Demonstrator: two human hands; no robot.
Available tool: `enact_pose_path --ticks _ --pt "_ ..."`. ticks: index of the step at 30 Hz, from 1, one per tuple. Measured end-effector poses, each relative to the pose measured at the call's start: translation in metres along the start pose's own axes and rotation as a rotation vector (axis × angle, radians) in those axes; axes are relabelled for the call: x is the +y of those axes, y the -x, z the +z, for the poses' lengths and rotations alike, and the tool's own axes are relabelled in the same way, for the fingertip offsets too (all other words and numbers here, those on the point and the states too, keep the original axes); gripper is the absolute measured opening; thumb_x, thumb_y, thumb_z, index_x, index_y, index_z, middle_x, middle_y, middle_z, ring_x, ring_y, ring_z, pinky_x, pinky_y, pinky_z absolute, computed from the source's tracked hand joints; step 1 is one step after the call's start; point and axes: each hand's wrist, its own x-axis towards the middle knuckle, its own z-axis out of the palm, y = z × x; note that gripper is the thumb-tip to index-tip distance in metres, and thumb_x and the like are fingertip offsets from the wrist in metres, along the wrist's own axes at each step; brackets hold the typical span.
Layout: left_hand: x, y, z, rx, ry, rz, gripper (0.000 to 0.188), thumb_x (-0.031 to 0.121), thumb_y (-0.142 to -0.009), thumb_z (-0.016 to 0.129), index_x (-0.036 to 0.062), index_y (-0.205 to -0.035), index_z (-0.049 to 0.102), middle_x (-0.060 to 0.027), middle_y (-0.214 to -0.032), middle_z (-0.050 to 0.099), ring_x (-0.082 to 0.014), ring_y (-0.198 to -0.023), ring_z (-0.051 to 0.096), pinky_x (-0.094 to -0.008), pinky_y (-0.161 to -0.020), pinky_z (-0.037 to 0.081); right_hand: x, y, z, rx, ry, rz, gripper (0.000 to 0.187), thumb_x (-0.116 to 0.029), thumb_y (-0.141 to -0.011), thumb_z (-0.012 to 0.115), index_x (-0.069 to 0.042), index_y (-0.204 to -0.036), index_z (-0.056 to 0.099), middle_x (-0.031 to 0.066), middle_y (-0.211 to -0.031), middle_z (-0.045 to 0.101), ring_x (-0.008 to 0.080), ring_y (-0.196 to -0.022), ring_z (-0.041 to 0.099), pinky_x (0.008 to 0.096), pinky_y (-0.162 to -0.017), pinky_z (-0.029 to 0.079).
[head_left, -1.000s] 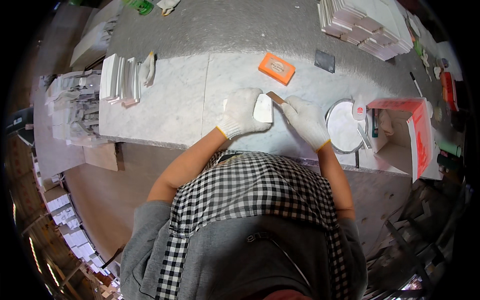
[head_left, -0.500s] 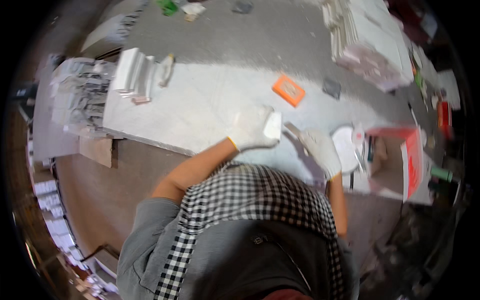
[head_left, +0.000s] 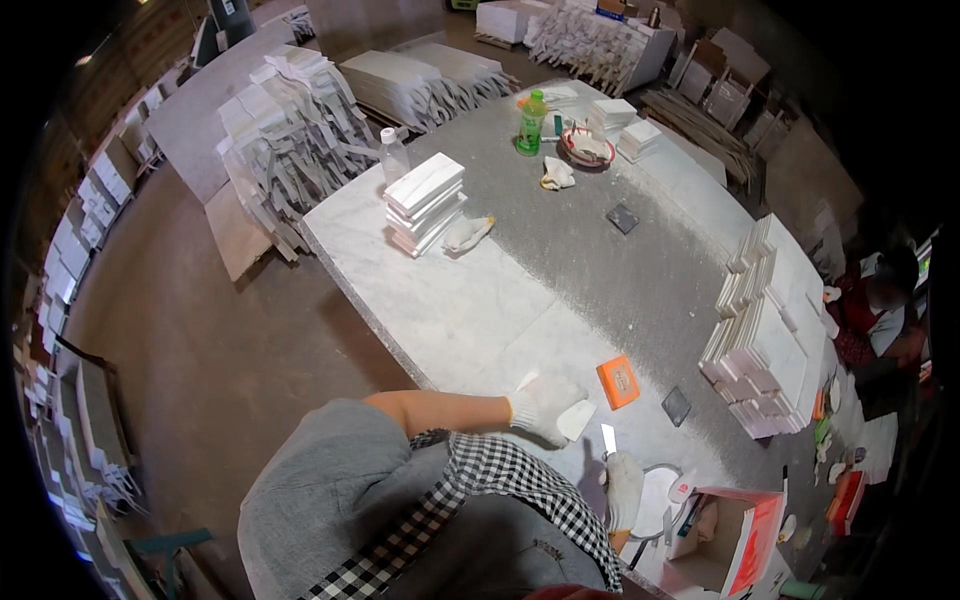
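My left hand [head_left: 545, 408], in a white knit glove with the fingers bent, is closed on a small white tile [head_left: 575, 421]. Just to its right, my right hand [head_left: 625, 485], also gloved, grips a putty knife [head_left: 609, 439] with its flat blade pointing away from me. Blade and tile are apart. A round white plate [head_left: 655, 502] lies beside my right hand. Beyond the hands sit an orange box [head_left: 618, 382] and a dark square pad [head_left: 676, 406].
A tile stack [head_left: 428, 200] with a glove [head_left: 468, 234] beside it stands farther left. Large tile stacks [head_left: 765, 340] line the right. An open carton [head_left: 725, 545] is near right. A green bottle [head_left: 531, 125] and a bowl [head_left: 587, 147] stand far off. Another person [head_left: 870, 310] is at right.
My view has swung left and up, bringing in the table's far end. The knife blade has turned from pointing left to pointing away. Both hands keep their hold.
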Motion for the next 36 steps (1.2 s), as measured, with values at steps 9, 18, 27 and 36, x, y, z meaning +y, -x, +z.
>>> enact_pose_path --ticks 9,18,27,36 --pt "0.016 0.006 -0.013 -0.027 0.015 -0.09 0.048 0.034 -0.061 0.079 0.0048 -0.097 0.065 -0.0198 -0.099 0.067 -0.0373 -0.099 0.065 -0.0452 -0.086 0.052 0.024 -0.004 0.034 0.096 -0.109 0.001 0.026 -0.015 -0.1 0.048 0.0 -0.119 0.059 0.0016 -0.076 0.063 0.0068 -0.06 0.05 0.0232 -0.055 0.041" --pt "0.022 0.003 -0.004 0.076 0.001 -0.204 0.056 0.042 -0.065 0.076 0.0062 -0.107 0.063 -0.0195 -0.106 0.067 -0.0371 -0.099 0.066 -0.0462 -0.085 0.053 0.0 0.011 0.043 0.156 -0.012 -0.031 0.025 -0.018 -0.098 0.049 0.001 -0.109 0.062 0.0049 -0.074 0.066 0.0117 -0.063 0.059 0.0287 -0.058 0.048" --pt "0.033 -0.007 0.005 0.077 0.089 -0.249 0.055 0.039 -0.061 0.079 0.0039 -0.101 0.063 -0.021 -0.101 0.067 -0.0368 -0.095 0.067 -0.0453 -0.082 0.053 -0.033 0.051 0.023 0.136 0.835 0.008 0.034 -0.023 -0.095 0.051 -0.017 -0.127 0.061 0.0178 -0.083 0.07 0.0365 -0.076 0.069 0.0464 -0.07 0.053" --pt "0.01 0.0 0.006 0.087 -0.141 -0.266 0.061 0.044 -0.059 0.081 0.0013 -0.098 0.061 -0.0207 -0.097 0.065 -0.0365 -0.091 0.065 -0.0453 -0.083 0.052 -0.227 0.125 -0.005 -0.003 1.21 -0.674 0.015 -0.01 -0.083 0.056 -0.013 -0.094 0.065 0.0084 -0.065 0.061 0.0308 -0.064 0.063 0.0446 -0.059 0.048"
